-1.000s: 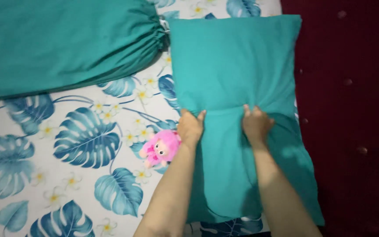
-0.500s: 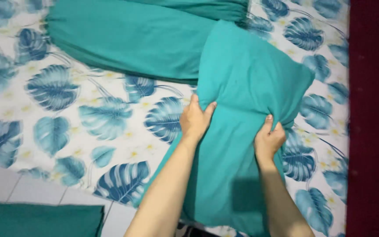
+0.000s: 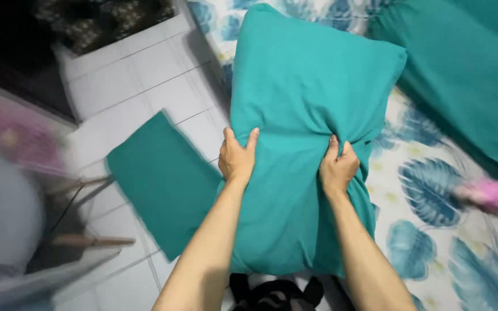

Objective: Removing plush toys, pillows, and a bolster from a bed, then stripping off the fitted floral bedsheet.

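- White floor tiles [image 3: 145, 80] run along the near side of a bed [image 3: 427, 190] covered in a leaf-print sheet; the teal pillow [image 3: 306, 86] held up over the bed's edge serves as the landmark for the places below.
- Left hand [image 3: 236, 158] is closed on a bunch of the pillow's cover at mid-height, thumb and fingers pinching a fold.
- Right hand [image 3: 337, 167] is fisted tight in the cover on the pillow's other side, level with the left.
- Pillow is lifted clear, upper part puffed out, lower part hanging slack between the forearms.
- Left of the pillow and below it, a flat teal cloth [image 3: 165, 181] lies on the tiles.
- Right of the pillow, a large teal bolster or quilt [image 3: 468, 75] lies on the bed; a blurred pink toy [image 3: 494, 196] sits lower right of it.
- Far left of the pillow, blurred furniture with wooden legs [image 3: 90, 241] stands on the floor.
- Risk, as I judge it: both grips hold only fabric, so the filling could slide down inside the cover and the load sag or slip.
- A swing to the right could knock the pink toy; a drop would land partly on the tiles.
- Open room: the tiles up and left of the pillow look free; the bed's edge lies directly beneath it.
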